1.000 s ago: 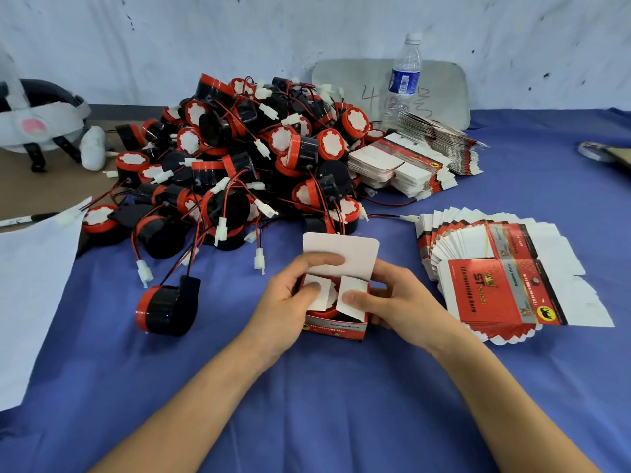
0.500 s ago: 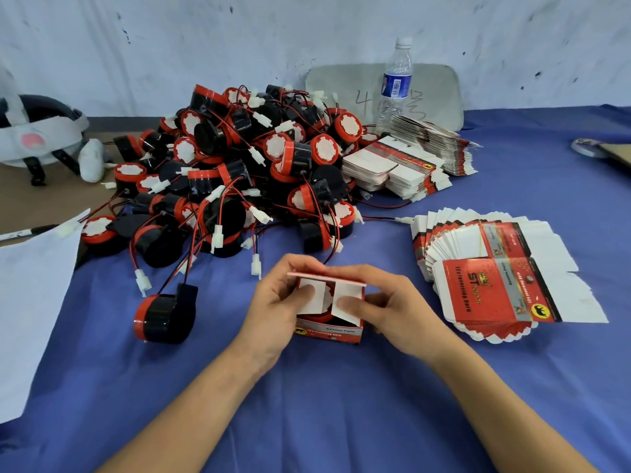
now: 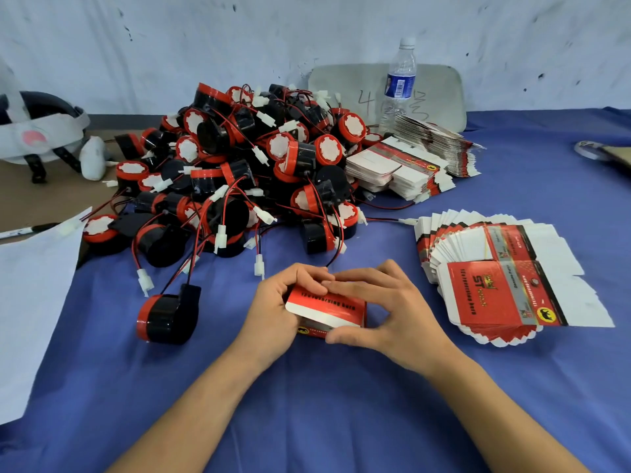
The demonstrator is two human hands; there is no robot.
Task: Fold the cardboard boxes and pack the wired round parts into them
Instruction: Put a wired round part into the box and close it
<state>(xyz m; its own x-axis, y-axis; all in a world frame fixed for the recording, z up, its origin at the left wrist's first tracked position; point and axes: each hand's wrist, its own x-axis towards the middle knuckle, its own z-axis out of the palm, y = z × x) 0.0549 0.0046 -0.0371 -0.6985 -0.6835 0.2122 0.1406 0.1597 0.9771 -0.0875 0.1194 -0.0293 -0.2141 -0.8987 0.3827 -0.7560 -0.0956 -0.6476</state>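
box [image 3: 316, 331] on worktop [image 3: 341, 404] between both hands | left hand [image 3: 281, 302] grips its side, steadying | right hand [image 3: 386, 308] clasps lid [image 3: 324, 303] and front, likely tucking it shut | wired round parts [image 3: 239, 172] heaped just beyond hands, within reach

At three o'clock the top carton [image 3: 491, 295] reads "ST". At twelve, a handwritten "4" marks the grey board [image 3: 345, 87]. Print on the held box [image 3: 327, 307] is too blurred to read.

Left hand [image 3: 273, 303] and right hand [image 3: 387, 310] close together, fingers [image 3: 356, 273] curled round one red box [image 3: 324, 307], forearms angled inward.
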